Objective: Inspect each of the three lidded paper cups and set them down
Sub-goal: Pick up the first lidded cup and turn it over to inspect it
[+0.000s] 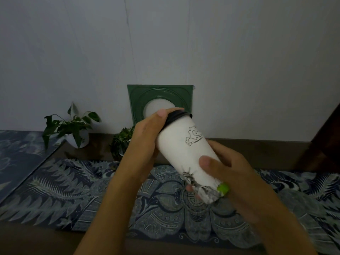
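Holding one tilted lidded paper cup: right hand grips base, left hand flat against side.

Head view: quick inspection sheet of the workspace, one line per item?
Surface: dark table under a blue patterned runner.
Job's things: one white paper cup with a black lid, tilted, off the table; other two cups not seen.
Clutter: two potted plants at the back.
Hands: left hand flat against cup and lid; right hand grips the cup's base.
Cables: nothing seen.
Surroundings: white wall, green square plaque.
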Demonstrator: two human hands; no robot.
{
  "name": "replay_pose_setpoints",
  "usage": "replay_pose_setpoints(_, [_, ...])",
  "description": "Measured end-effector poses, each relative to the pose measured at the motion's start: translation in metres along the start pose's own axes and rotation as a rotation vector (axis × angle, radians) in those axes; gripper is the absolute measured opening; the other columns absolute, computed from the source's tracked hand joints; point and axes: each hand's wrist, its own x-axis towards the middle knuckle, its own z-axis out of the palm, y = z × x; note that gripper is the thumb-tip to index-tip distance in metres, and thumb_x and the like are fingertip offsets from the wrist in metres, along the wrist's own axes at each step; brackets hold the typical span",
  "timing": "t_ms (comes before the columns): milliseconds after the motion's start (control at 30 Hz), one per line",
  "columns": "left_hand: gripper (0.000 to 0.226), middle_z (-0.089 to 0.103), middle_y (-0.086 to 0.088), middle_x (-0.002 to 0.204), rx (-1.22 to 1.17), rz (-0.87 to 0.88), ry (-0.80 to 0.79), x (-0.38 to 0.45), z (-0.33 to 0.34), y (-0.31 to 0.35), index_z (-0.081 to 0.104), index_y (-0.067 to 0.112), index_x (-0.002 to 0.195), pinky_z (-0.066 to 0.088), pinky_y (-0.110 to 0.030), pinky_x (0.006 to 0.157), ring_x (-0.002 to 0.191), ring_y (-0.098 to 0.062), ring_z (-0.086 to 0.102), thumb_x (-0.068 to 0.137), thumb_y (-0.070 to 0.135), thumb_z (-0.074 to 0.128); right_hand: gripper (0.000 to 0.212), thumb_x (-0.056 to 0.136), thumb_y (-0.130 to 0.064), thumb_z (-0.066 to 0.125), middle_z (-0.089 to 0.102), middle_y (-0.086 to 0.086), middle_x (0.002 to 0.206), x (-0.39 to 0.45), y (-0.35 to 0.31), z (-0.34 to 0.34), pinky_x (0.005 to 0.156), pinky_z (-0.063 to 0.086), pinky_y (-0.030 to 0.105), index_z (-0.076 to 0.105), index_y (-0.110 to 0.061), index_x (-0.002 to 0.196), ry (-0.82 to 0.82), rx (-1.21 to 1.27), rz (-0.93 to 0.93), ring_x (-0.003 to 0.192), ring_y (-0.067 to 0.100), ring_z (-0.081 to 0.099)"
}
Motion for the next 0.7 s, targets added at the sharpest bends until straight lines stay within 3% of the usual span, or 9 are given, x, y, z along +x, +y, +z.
replay_pose_setpoints(100, [0.052, 0.072, 0.000, 0.128, 0.016, 0.073, -0.044, -0.004, -0.003, -0.001, 0.073, 0.034, 0.121, 0.054, -0.045, 0.100, 0.121, -0.023, 0.065, 0.089, 0.071, 0.055, 0.058, 0.076, -0.037, 0.077, 0.070, 0.027, 0.109, 0.000, -0.002, -0.007, 0.058, 0.060, 0.036, 0.062, -0.012, 0.126, -0.149, 0.201, 0.118, 0.078, 0.036, 0.071])
replay_pose_setpoints(200, [0.056, 0.070, 0.001, 0.132, 0.037, 0.098, -0.056, -0.005, -0.004, -0.006, 0.070, 0.036, 0.125, 0.051, -0.054, 0.103, 0.123, -0.024, 0.063, 0.088, 0.074, 0.052, 0.059, 0.074, -0.038, 0.079, 0.070, 0.028, 0.109, 0.002, -0.002, -0.010, 0.055, 0.060, 0.036, 0.063, -0.011, 0.124, -0.125, 0.214, 0.113, 0.079, 0.039, 0.071])
replay_pose_setpoints(300, [0.058, 0.068, 0.005, 0.133, 0.080, 0.109, -0.040, -0.005, -0.005, -0.014, 0.067, 0.044, 0.126, 0.055, -0.054, 0.096, 0.121, -0.021, 0.064, 0.085, 0.081, 0.048, 0.041, 0.072, -0.033, 0.084, 0.074, 0.019, 0.106, 0.004, -0.003, -0.012, 0.052, 0.060, 0.036, 0.072, -0.019, 0.109, 0.113, 0.136, 0.018, 0.082, 0.040, 0.074])
replay_pose_setpoints(367, [0.059, 0.066, 0.010, 0.133, 0.082, 0.125, -0.027, -0.006, -0.006, -0.018, 0.064, 0.048, 0.127, 0.061, -0.047, 0.085, 0.117, -0.017, 0.066, 0.083, 0.083, 0.047, 0.043, 0.060, -0.035, 0.084, 0.076, 0.014, 0.100, 0.005, -0.002, -0.017, 0.052, 0.060, 0.035, 0.074, -0.019, 0.099, 0.303, 0.099, -0.094, 0.080, 0.036, 0.076])
replay_pose_setpoints(433, [0.058, 0.066, 0.016, 0.129, 0.070, 0.106, 0.002, -0.007, -0.005, -0.022, 0.062, 0.052, 0.127, 0.062, -0.044, 0.079, 0.115, -0.016, 0.066, 0.082, 0.084, 0.048, 0.051, 0.055, -0.038, 0.082, 0.078, 0.006, 0.096, 0.004, -0.002, -0.018, 0.056, 0.061, 0.031, 0.072, -0.021, 0.101, 0.437, 0.067, -0.238, 0.082, 0.029, 0.077])
replay_pose_setpoints(533, [0.045, 0.073, 0.015, 0.115, -0.034, -0.034, 0.062, -0.010, 0.007, -0.024, 0.068, 0.050, 0.118, 0.063, -0.039, 0.067, 0.103, -0.017, 0.073, 0.084, 0.075, 0.051, 0.057, 0.066, -0.031, 0.088, 0.076, 0.002, 0.105, 0.006, -0.001, -0.016, 0.064, 0.061, 0.029, 0.064, -0.023, 0.117, 0.521, 0.015, -0.443, 0.089, 0.021, 0.076])
replay_pose_setpoints(600, [0.045, 0.078, 0.007, 0.109, -0.174, -0.199, 0.081, -0.016, 0.018, -0.027, 0.074, 0.042, 0.110, 0.063, -0.040, 0.063, 0.097, -0.022, 0.076, 0.081, 0.070, 0.054, 0.059, 0.072, -0.028, 0.083, 0.073, 0.005, 0.113, 0.009, -0.001, -0.014, 0.066, 0.061, 0.038, 0.058, -0.024, 0.126, 0.525, 0.025, -0.540, 0.095, 0.024, 0.073])
replay_pose_setpoints(700, [0.055, 0.078, -0.012, 0.112, -0.450, -0.457, 0.061, -0.026, 0.032, -0.030, 0.073, 0.022, 0.117, 0.063, -0.044, 0.065, 0.097, -0.036, 0.076, 0.082, 0.065, 0.066, 0.068, 0.070, -0.038, 0.086, 0.070, 0.008, 0.117, 0.015, -0.004, -0.013, 0.078, 0.058, 0.051, 0.055, -0.025, 0.130, 0.464, 0.093, -0.639, 0.106, 0.032, 0.069])
